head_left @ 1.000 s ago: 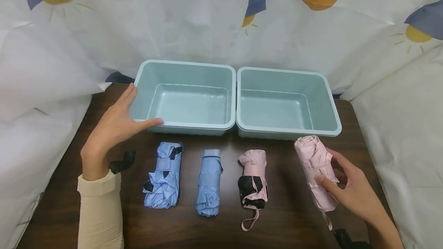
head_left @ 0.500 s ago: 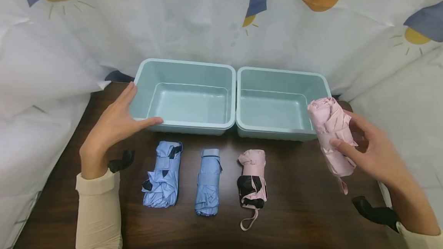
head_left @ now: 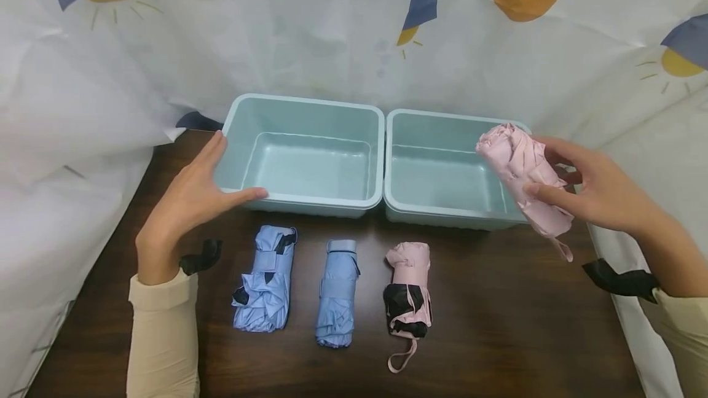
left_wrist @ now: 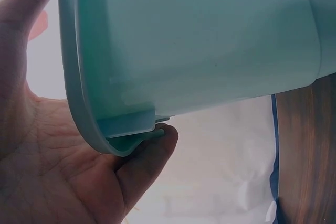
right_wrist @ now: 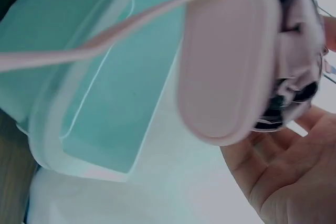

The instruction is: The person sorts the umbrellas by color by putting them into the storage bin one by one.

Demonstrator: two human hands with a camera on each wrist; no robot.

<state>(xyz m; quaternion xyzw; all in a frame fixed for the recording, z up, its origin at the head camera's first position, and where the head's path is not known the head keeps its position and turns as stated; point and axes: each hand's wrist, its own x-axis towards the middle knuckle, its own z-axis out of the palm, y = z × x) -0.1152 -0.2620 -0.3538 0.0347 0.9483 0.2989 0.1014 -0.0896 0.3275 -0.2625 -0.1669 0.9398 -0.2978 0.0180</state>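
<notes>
The right hand (head_left: 597, 186) is clasping a pink folding umbrella (head_left: 520, 167) about its middle, the thumb pressing on the near side and the fingers wrapping behind. The umbrella is slanting over the right-hand corner of the right bin (head_left: 442, 207), its far end overhanging the opening and its wrist strap (head_left: 563, 250) dangling outside, towards the person. Whether it is touching the rim, I cannot tell. In the right wrist view the oval end cap (right_wrist: 231, 66) is facing the camera.

For good handling, keeping the thumb across the body should stop the loose fabric unrolling; levelling the umbrella along the bin's length and clearing the strap of the rim would likely prevent snagging.

The left hand (head_left: 188, 207) is spreading around the near left corner of the left bin (head_left: 315, 200), thumb lying along the front rim, fingers along the side. Light pressure there should be enough.

Both bins are showing their pale floors, the right one partly hidden. In front, a pink-and-black umbrella (head_left: 409, 269), a slim blue umbrella (head_left: 338, 293) and a bulkier blue umbrella (head_left: 268, 281) are lying on the dark wooden table (head_left: 498, 336).
</notes>
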